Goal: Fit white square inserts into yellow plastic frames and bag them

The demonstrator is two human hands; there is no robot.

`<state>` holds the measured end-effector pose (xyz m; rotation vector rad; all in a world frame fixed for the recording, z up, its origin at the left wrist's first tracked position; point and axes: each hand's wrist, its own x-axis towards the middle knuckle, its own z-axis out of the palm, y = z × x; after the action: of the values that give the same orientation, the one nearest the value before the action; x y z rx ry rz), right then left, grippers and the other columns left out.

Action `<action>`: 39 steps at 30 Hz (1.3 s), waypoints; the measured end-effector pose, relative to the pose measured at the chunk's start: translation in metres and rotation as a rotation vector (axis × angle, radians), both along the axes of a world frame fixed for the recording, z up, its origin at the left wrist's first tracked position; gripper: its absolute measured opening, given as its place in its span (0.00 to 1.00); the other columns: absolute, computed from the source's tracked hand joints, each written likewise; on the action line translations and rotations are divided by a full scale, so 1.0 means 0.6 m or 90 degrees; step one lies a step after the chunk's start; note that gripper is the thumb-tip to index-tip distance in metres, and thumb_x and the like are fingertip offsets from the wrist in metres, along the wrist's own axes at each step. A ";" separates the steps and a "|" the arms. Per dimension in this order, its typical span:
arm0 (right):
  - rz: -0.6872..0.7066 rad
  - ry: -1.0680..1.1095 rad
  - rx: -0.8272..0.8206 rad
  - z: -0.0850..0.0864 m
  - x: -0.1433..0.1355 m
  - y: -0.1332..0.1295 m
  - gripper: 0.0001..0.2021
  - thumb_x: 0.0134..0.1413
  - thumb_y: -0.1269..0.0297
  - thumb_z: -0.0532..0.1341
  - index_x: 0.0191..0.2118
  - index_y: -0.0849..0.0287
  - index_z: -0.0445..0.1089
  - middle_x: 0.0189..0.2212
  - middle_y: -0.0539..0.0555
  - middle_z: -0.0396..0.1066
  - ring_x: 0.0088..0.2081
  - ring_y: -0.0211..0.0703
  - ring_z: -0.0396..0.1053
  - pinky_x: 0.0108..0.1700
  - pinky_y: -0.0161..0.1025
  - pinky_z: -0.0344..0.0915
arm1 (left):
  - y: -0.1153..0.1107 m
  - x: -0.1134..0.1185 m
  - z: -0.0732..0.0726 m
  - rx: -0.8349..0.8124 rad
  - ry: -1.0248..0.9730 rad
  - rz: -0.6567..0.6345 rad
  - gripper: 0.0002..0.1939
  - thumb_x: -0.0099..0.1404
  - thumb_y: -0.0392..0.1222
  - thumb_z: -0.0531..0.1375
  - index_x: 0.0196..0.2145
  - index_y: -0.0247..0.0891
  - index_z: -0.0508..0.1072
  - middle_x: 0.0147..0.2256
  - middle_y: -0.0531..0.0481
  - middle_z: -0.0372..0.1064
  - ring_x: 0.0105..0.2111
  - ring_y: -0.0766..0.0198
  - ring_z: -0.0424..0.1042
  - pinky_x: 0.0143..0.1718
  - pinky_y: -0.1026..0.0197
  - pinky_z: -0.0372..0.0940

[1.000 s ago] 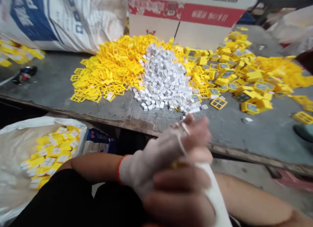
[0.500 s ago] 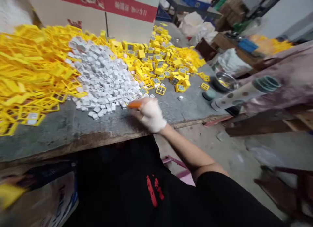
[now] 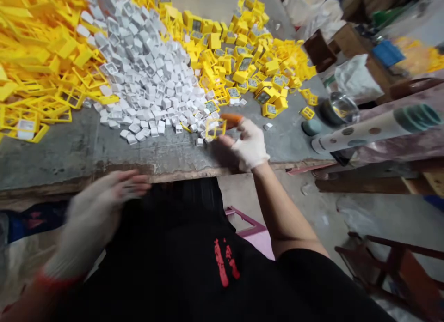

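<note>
My right hand (image 3: 248, 142), in a white glove with an orange cover on one finger, pinches a yellow frame (image 3: 215, 128) just above the table, at the front edge of the heap of small white pieces (image 3: 156, 82). My left hand (image 3: 104, 199), gloved in white and blurred, is over the table's front edge; whether its fingers hold anything is too smeared to tell. A pile of yellow frames (image 3: 38, 58) lies at the left. Yellow blocks with grey faces (image 3: 243, 63) are heaped at the centre right.
On the grey table (image 3: 86, 151), a metal bowl (image 3: 342, 110), a round green lid (image 3: 311, 127) and a white and green cylinder (image 3: 374, 128) are at the right. White plastic bags (image 3: 322, 15) lie behind. A pink stool (image 3: 248, 227) is below the table.
My left hand has come from the lower left, where something yellow was near it, up to the table edge. My right hand has moved right, and a yellow frame now shows at its fingertips.
</note>
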<state>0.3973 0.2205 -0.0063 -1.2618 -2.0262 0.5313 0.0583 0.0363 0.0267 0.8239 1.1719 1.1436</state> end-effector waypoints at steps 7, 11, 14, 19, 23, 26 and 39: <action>0.302 -0.112 -0.033 0.023 -0.108 -0.179 0.32 0.73 0.35 0.69 0.67 0.54 0.82 0.42 0.57 0.82 0.45 0.54 0.78 0.53 0.52 0.73 | 0.040 0.101 -0.058 -0.127 -0.335 -0.152 0.25 0.65 0.57 0.82 0.53 0.43 0.87 0.47 0.39 0.86 0.38 0.57 0.82 0.39 0.59 0.79; 0.307 -0.080 -0.040 0.026 -0.099 -0.184 0.32 0.77 0.35 0.65 0.70 0.53 0.80 0.47 0.58 0.83 0.48 0.53 0.78 0.57 0.52 0.74 | 0.029 0.085 -0.047 -0.091 -0.361 -0.209 0.29 0.67 0.60 0.79 0.60 0.47 0.85 0.53 0.37 0.84 0.43 0.52 0.82 0.37 0.57 0.80; 0.329 -0.006 -0.098 0.024 -0.083 -0.170 0.33 0.72 0.33 0.69 0.70 0.49 0.79 0.53 0.58 0.84 0.52 0.55 0.80 0.60 0.54 0.76 | 0.021 0.067 -0.045 -0.094 -0.353 -0.211 0.28 0.68 0.60 0.78 0.60 0.46 0.86 0.54 0.34 0.84 0.43 0.49 0.83 0.34 0.55 0.80; 0.027 0.054 -0.133 -0.006 -0.036 -0.084 0.24 0.68 0.42 0.73 0.60 0.50 0.82 0.49 0.56 0.84 0.49 0.55 0.81 0.59 0.58 0.78 | 0.020 0.055 -0.043 -0.086 -0.309 -0.099 0.38 0.55 0.67 0.85 0.58 0.48 0.89 0.43 0.42 0.84 0.32 0.55 0.81 0.20 0.64 0.70; -0.113 -0.121 -0.113 -0.032 -0.022 -0.019 0.07 0.65 0.55 0.73 0.44 0.50 0.83 0.42 0.56 0.83 0.47 0.58 0.79 0.60 0.64 0.75 | 0.033 0.062 -0.025 -0.072 -0.286 0.006 0.32 0.56 0.66 0.84 0.52 0.49 0.90 0.38 0.47 0.82 0.27 0.64 0.75 0.20 0.67 0.66; -0.102 -0.163 -0.081 -0.045 -0.032 -0.015 0.05 0.66 0.57 0.72 0.41 0.49 0.81 0.42 0.56 0.82 0.47 0.59 0.78 0.57 0.62 0.75 | 0.041 0.069 -0.017 -0.103 -0.282 0.010 0.33 0.54 0.62 0.86 0.53 0.48 0.88 0.42 0.45 0.82 0.33 0.58 0.79 0.23 0.65 0.67; 0.076 -0.253 0.363 0.008 -0.068 -0.166 0.10 0.82 0.57 0.61 0.49 0.41 0.81 0.45 0.50 0.85 0.48 0.51 0.79 0.58 0.55 0.66 | 0.046 0.108 -0.032 -0.083 -0.200 0.016 0.35 0.61 0.55 0.82 0.62 0.43 0.81 0.52 0.43 0.82 0.48 0.52 0.83 0.38 0.59 0.78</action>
<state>0.3562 0.1210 -0.0016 -0.9434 -2.3525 -0.2680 0.1229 0.0637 0.0075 0.5093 0.9837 1.1564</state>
